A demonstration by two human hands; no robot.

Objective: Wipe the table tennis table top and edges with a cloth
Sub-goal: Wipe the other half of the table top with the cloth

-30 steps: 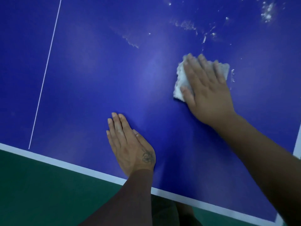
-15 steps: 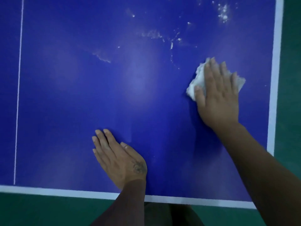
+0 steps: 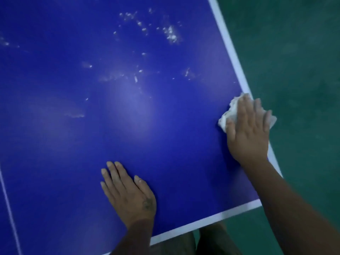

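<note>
At the three o'clock side of the glossy blue table tennis worktop (image 3: 165, 144), right on its white painted side border (image 3: 228, 46), we find the crumpled white cloth (image 3: 226, 119). One corner of it seems to hang past the edge over the green floor (image 3: 294, 70). Our right hand (image 3: 247, 133) lies flat on top of it, fingers (image 3: 242, 111) straight and spread, pressing rather than gripping. We judge that the spread bears down on a wide patch of cloth so it drags dirt along the border, which suits the edge part of the job.

Toward six o'clock our left hand (image 3: 127, 194) rests palm-down on bare blue surface, fingers (image 3: 112, 173) straight and close together, holding nothing. It looks like a brace that takes our weight while we lean across.

From eleven to one o'clock, well apart from the cloth, white specks and smears (image 3: 171, 34) lie on the top, so we judge the wiping far from done.
</note>
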